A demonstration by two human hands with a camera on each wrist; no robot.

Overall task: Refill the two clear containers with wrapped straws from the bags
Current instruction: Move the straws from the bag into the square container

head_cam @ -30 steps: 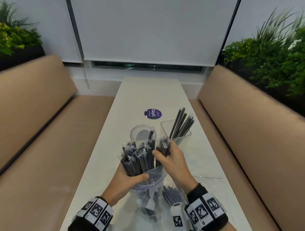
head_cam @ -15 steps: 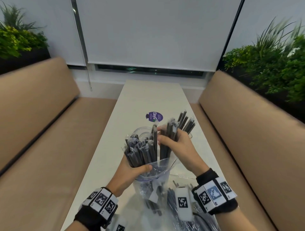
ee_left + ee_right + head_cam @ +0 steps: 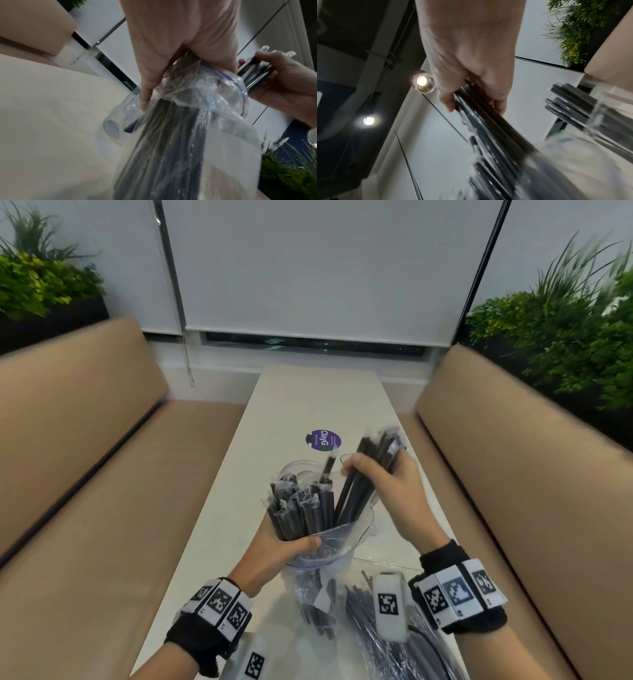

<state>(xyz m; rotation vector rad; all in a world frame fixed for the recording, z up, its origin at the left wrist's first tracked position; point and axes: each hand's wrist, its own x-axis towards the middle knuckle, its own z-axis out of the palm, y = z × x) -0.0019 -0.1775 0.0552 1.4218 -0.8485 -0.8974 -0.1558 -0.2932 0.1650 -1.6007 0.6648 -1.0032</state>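
Note:
My left hand (image 3: pixel 294 546) grips a clear zip bag (image 3: pixel 330 546) upright above the white table (image 3: pixel 308 398); several black wrapped straws (image 3: pixel 301 508) stick out of its mouth. My right hand (image 3: pixel 376 470) grips a bundle of straws (image 3: pixel 356 494), tilted up to the right, with its lower ends still in the bag's mouth. A round clear container (image 3: pixel 294 470) stands just behind the bag. The square clear container (image 3: pixel 606 115), holding a few straws (image 3: pixel 570 102), is mostly hidden behind my right hand in the head view. In the left wrist view the fingers of my left hand (image 3: pixel 171 67) wrap the bag (image 3: pixel 197 121).
A second bag of straws (image 3: pixel 376 642) lies on the table near me at the right. A purple round sticker (image 3: pixel 323 440) sits further up the table. Tan benches (image 3: pixel 85 474) flank both long sides, with planters behind them.
My right hand has pulled its bundle of straws up out of the bag and to the right, toward the square container. My left hand keeps holding the bag.

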